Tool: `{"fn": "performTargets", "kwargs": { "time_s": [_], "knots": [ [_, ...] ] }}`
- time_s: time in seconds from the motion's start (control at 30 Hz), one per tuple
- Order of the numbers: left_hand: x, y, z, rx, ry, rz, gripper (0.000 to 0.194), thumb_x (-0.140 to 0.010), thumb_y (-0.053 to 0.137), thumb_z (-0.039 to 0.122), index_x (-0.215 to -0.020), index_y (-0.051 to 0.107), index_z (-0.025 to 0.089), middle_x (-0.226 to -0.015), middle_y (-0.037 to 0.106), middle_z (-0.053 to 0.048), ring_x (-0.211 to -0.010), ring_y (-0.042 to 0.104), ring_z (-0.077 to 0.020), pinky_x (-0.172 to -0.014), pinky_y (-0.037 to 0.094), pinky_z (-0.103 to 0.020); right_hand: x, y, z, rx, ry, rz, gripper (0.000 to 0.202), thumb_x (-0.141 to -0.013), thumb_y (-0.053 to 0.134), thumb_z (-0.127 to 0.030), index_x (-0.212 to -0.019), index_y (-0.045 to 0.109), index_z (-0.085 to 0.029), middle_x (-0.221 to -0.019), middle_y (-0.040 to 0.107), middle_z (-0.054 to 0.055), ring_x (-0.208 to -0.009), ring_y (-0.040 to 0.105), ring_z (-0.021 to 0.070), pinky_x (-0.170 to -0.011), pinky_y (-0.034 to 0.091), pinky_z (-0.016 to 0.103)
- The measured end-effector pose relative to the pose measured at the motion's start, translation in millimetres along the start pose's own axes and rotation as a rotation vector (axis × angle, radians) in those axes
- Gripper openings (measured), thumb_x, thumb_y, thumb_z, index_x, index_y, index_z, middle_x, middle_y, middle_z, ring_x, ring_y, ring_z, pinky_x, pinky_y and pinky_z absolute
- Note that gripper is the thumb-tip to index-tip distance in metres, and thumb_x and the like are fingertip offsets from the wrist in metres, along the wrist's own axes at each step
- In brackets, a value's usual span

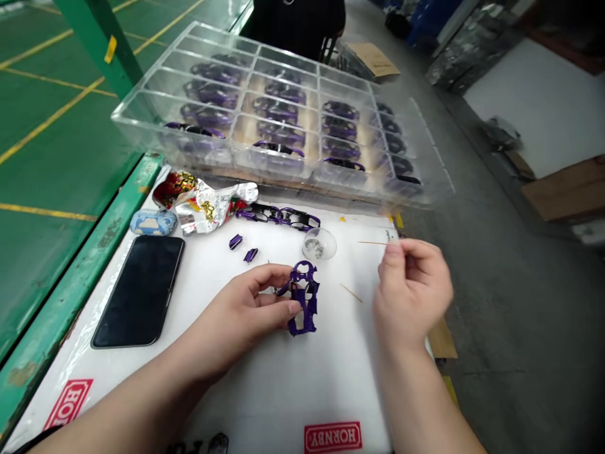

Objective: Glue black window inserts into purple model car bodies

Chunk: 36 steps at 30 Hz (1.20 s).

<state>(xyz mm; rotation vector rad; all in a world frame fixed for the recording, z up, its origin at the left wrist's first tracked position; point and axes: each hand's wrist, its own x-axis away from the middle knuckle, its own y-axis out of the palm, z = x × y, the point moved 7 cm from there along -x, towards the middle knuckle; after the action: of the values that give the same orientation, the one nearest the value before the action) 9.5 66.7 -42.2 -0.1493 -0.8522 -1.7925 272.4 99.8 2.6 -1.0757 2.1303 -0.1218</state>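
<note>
Two bare hands are at work over a white tabletop [265, 384], well apart from each other. The left hand [259, 302] is partly closed, thumb and fingers pinching one side of a purple shell [311, 304] full of openings, which it holds up on end above the middle of the table. The right hand [413, 290] is closed up, fingers curled, with a thin stick [373, 243] gripped between thumb and forefinger — its free end points left, toward a small clear cup [331, 244]. Some small bits sit inside that cup, too fine to make out.

A second stick [351, 292] lies on the table between the hands. Just beyond the left hand are two small purple pieces [251, 255], and behind them a row of other shells [297, 218] lies next to a shiny wrapper [210, 205]. To the left, a dark phone [139, 293] lies face up, near a blue-and-white case [154, 223].

Across the far end stands a clear divided tray [142, 129], its compartments holding more purple shells — rather blurred. Beyond it a person in black [297, 25] is partly in view, near a flat piece of cardboard [373, 60].
</note>
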Motion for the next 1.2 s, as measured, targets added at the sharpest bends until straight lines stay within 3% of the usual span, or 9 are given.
{"fn": "performTargets", "kwargs": {
  "time_s": [0.27,0.5,0.67,0.9,1.07,1.2],
  "knots": [
    [5.7,5.3,13.9,-0.034,0.105,0.043,0.048,-0.084,0.102,0.026,-0.128,0.085,0.022,-0.141,0.081,-0.012,-0.107,0.08,-0.0245,-0.084,0.064,-0.031,-9.6,26.7,16.4,0.086,0.074,-0.168,0.022,-0.103,0.07,-0.039,-0.098,0.079,-0.021,-0.099,0.076,0.008,-0.087,0.069,0.0235,-0.083,0.059,0.038],
    [10.7,7.3,16.9,0.024,0.192,0.045,0.049,-0.084,0.103,0.024,-0.13,0.085,0.023,-0.135,0.083,-0.011,-0.104,0.081,-0.0218,-0.08,0.063,-0.027,-9.8,31.8,24.7,0.089,0.102,-0.145,0.023,-0.103,0.066,-0.038,-0.101,0.079,-0.019,-0.104,0.077,0.012,-0.091,0.069,0.0262,-0.089,0.06,0.041],
    [14.8,13.7,22.3,0.054,0.239,0.04,0.048,-0.083,0.103,0.025,-0.126,0.084,0.021,-0.136,0.083,-0.012,-0.104,0.082,-0.0239,-0.082,0.067,-0.031,-12.0,33.1,30.9,0.091,0.125,-0.148,0.024,-0.104,0.066,-0.038,-0.105,0.08,-0.018,-0.109,0.077,0.013,-0.092,0.069,0.0264,-0.091,0.059,0.042],
    [20.3,19.3,27.8,0.064,0.298,0.045,0.047,-0.083,0.104,0.024,-0.126,0.084,0.021,-0.137,0.082,-0.011,-0.104,0.08,-0.0231,-0.086,0.068,-0.034,-8.9,43.8,40.1,0.099,0.157,-0.247,0.018,-0.1,0.07,-0.033,-0.092,0.079,-0.019,-0.1,0.077,0.012,-0.086,0.068,0.0267,-0.092,0.057,0.043],
    [18.2,17.9,26.4,0.101,0.329,0.024,0.044,-0.083,0.103,0.023,-0.123,0.085,0.021,-0.131,0.081,-0.009,-0.102,0.078,-0.0212,-0.084,0.069,-0.033,-8.6,44.1,41.3,0.093,0.169,-0.265,0.022,-0.1,0.069,-0.038,-0.092,0.079,-0.02,-0.101,0.077,0.013,-0.088,0.068,0.0283,-0.092,0.056,0.045],
    [14.6,15.1,26.5,0.148,0.375,0.001,0.049,-0.078,0.106,0.025,-0.122,0.086,0.021,-0.122,0.081,-0.009,-0.097,0.077,-0.0214,-0.08,0.071,-0.033,-9.1,37.4,35.6,0.064,0.188,-0.236,0.036,-0.1,0.071,-0.05,-0.11,0.082,-0.018,-0.11,0.076,0.015,-0.081,0.065,0.0271,-0.088,0.057,0.047]
  ]
}}
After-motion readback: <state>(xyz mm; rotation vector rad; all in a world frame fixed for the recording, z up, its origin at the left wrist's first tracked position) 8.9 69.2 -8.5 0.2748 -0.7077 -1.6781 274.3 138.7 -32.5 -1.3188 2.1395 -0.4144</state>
